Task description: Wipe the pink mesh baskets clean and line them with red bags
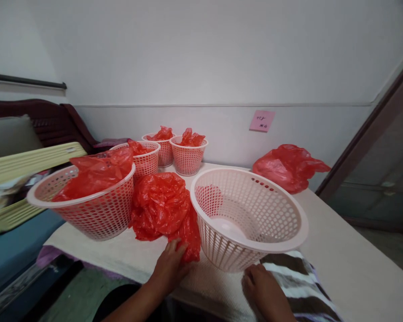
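A crumpled pile of red plastic bags (163,203) lies mid-table, one bag trailing toward the front edge. My left hand (171,266) is at that trailing end, fingertips against the red plastic, fingers loosely bent and apart. Right of the pile stands a large pale pink basket (248,246) with perforated sides, tilted a little, with no bag inside. Just below its base my right hand (263,286) rests with the fingers curled in and nothing visible in them. A brown-and-white striped cloth (295,277) lies beside that hand, partly under the basket.
At left stands a large basket (100,219) holding a red bag; smaller baskets (146,165) (190,158) with red bags stand behind. A puffed red bag (285,167) sits at the back right. A pink note (262,121) is on the wall.
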Available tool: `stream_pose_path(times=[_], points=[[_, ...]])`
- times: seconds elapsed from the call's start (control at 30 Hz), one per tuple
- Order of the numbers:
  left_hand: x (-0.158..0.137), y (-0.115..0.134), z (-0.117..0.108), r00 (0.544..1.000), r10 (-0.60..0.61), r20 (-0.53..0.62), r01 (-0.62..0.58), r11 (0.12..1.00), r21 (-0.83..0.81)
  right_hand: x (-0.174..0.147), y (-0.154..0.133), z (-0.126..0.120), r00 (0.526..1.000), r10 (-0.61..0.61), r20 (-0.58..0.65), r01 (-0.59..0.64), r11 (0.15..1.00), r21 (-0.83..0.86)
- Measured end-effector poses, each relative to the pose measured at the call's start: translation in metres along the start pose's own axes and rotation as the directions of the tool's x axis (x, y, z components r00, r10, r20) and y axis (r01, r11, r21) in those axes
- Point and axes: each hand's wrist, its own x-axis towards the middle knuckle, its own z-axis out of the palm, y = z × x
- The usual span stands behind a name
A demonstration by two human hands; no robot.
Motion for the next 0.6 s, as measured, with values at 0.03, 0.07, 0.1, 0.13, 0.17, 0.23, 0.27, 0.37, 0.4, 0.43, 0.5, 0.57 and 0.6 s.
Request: stream_pose_path(times=[0.03, 0.07, 0.1, 0.13, 0.17, 0.23, 0.27, 0.37, 0.4, 0.43, 0.5, 0.57, 0.6], points=[[0.002, -0.002, 0.003, 1.0, 0.001, -0.001, -0.001, 1.0, 0.016, 0.0, 0.0, 0.002, 1.0, 0.0, -0.017, 0.0, 1.0, -0.008], [0.005, -0.003, 0.005, 1.0, 0.0, -0.005, 0.0, 1.0, 0.031, 0.0, 0.001, 0.004, 0.999, 0.004, -0.037, -0.005, 1.0, -0.017], [0.009, -0.005, 0.007, 1.0, -0.002, -0.011, 0.003, 0.999, 0.044, 0.0, 0.001, 0.006, 0.998, 0.008, -0.057, -0.01, 1.0, -0.027], [0.014, -0.006, 0.008, 1.0, -0.006, -0.018, 0.007, 0.998, 0.055, 0.0, 0.002, 0.008, 0.997, 0.011, -0.073, -0.014, 0.999, -0.035], [0.02, -0.008, 0.008, 1.0, -0.01, -0.026, 0.011, 0.998, 0.064, 0.0, 0.002, 0.01, 0.997, 0.009, -0.081, -0.012, 0.999, -0.04], [0.032, -0.01, 0.01, 0.999, -0.014, -0.043, 0.017, 0.997, 0.072, 0.0, 0.003, 0.011, 0.997, -0.004, -0.078, 0.001, 0.999, -0.037], [0.037, -0.011, 0.011, 0.998, -0.018, -0.054, 0.021, 0.997, 0.07, 0.0, 0.004, 0.011, 0.997, -0.007, -0.075, 0.005, 0.999, -0.034], [0.052, -0.015, 0.014, 0.995, -0.045, -0.094, 0.049, 0.998, 0.046, 0.0, 0.003, 0.008, 0.998, -0.004, -0.062, 0.001, 0.999, -0.037], [0.055, -0.016, 0.015, 0.992, -0.058, -0.109, 0.062, 0.998, 0.032, 0.0, 0.002, 0.006, 0.998, 0.001, -0.06, -0.003, 0.999, -0.04], [0.058, -0.016, 0.017, 0.99, -0.07, -0.125, 0.072, 0.997, 0.013, -0.001, 0.001, 0.004, 0.999, 0.003, -0.053, -0.005, 0.999, -0.042], [0.059, -0.016, 0.018, 0.984, -0.089, -0.158, 0.084, 0.996, -0.037, -0.002, -0.002, 0.0, 0.999, 0.007, -0.039, -0.009, 0.999, -0.042], [0.056, -0.014, 0.018, 0.978, -0.102, -0.184, 0.084, 0.991, -0.104, -0.004, -0.003, -0.004, 1.0, 0.008, -0.026, -0.009, 0.999, -0.038], [0.053, -0.013, 0.016, 0.975, -0.111, -0.194, 0.084, 0.986, -0.144, -0.005, -0.004, -0.005, 1.0, 0.007, -0.023, -0.008, 0.999, -0.036]])
